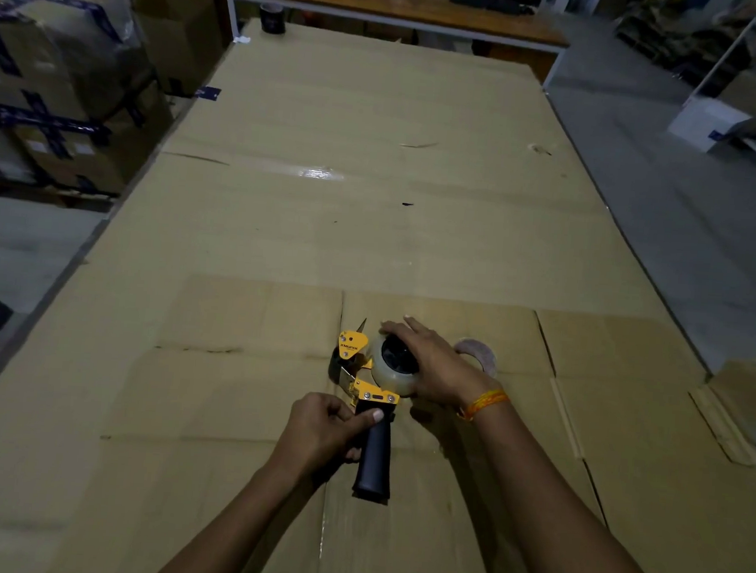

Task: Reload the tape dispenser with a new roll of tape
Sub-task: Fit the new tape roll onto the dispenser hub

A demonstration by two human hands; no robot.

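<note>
A yellow and black tape dispenser (353, 351) lies on the cardboard-covered table (332, 149), near its front edge. A clear roll of tape (390, 370) sits on the dispenser's black hub. My right hand (429, 361) rests over the roll from the right, fingers spread across its top and side. My left hand (321, 425) grips the dispenser's black handle (375, 460), thumb pressed near the yellow bracket. Behind my right hand lies a nearly bare brown tape core (481, 354), partly hidden by the hand.
A dark tape roll (273, 18) stands at the table's far left corner. Stacked cardboard boxes with blue tape (46, 75) fill the left side. A wooden bench (387, 5) stands behind the table. White shelving (747, 97) is at the right.
</note>
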